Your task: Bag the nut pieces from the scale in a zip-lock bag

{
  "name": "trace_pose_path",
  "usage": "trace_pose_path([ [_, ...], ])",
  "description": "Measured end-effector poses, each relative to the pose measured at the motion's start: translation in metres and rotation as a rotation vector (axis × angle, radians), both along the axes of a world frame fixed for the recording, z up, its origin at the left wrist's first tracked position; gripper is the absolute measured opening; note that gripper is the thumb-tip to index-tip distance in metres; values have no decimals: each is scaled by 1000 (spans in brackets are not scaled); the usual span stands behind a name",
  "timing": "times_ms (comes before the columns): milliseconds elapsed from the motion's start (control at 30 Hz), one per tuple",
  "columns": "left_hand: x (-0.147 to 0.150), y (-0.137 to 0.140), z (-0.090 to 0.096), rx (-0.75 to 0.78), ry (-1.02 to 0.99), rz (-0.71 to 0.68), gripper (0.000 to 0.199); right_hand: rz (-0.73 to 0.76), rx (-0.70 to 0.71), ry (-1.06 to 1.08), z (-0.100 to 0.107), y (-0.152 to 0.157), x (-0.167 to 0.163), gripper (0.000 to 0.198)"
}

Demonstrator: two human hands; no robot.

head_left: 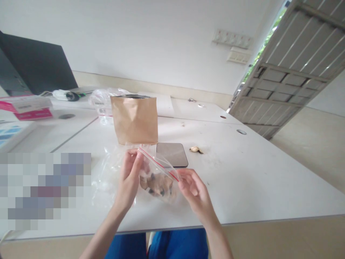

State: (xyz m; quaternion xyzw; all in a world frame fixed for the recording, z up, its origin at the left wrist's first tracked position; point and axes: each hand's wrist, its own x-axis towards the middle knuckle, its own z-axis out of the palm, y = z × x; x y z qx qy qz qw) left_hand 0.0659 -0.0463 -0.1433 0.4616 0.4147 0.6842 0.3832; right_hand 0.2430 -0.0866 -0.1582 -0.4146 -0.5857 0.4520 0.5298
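Between my two hands is a clear zip bag (pixel 157 185) with a red line along its top edge and brown, dark-spotted dried pieces inside. My left hand (pixel 130 176) pinches the left end of the zip edge. At the other end, my right hand (pixel 194 185) grips the right corner, fingers curled. Just beyond the bag lies a flat square scale (pixel 172 154) with a metallic top. Behind it a brown paper pouch (pixel 135 120) stands upright, its top open. One pale, dark-edged dried piece (pixel 195 149) lies right of the scale.
Crumpled clear plastic bags (pixel 105 176) lie left of my left hand, and more clear plastic (pixel 104 102) is behind the pouch. Pink and white boxes (pixel 33 108) and a dark monitor (pixel 40 63) stand at the back left. The white table's (pixel 256 183) front edge is close to me.
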Motion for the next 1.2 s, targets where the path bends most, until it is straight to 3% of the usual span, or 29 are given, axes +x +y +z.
trace_pose_path([
  [167, 6, -7, -6, 10, -70, 106, 27, -114, 59, -39, -4, 4, -8, 26],
  [433, 16, -20, -8, -14, -82, 230, 41, -355, 121, -109, 16, 10, -2, 36],
  [500, 15, -20, -13, 5, -38, 166, 36, -478, 159, -86, 20, 16, 5, 39],
  [600, 19, -19, -19, -54, 145, -129, 26, -690, 210, -81, 28, 24, 18, 41],
  [633, 22, -19, -21, -83, 198, -230, 24, -692, 219, -136, 32, 24, 22, 41],
  [700, 27, -20, -23, -113, 229, -368, 21, -522, 250, -324, 40, 20, 27, 36],
  [767, 31, -21, -25, -117, 163, -384, 20, -388, 308, -455, 47, 12, 32, 30],
  [867, 30, -22, -26, -127, 61, -345, 20, -546, 394, -468, 51, 1, 40, 29],
  [967, 25, -24, -25, -133, -20, -309, 22, -541, 332, -481, 46, -2, 45, 31],
  [1067, 21, -26, -21, -135, -42, -281, 23, -631, 294, -402, 39, 3, 41, 36],
  [1200, 17, -27, -17, -123, -56, -270, 25, -536, 222, -348, 31, 11, 28, 39],
])
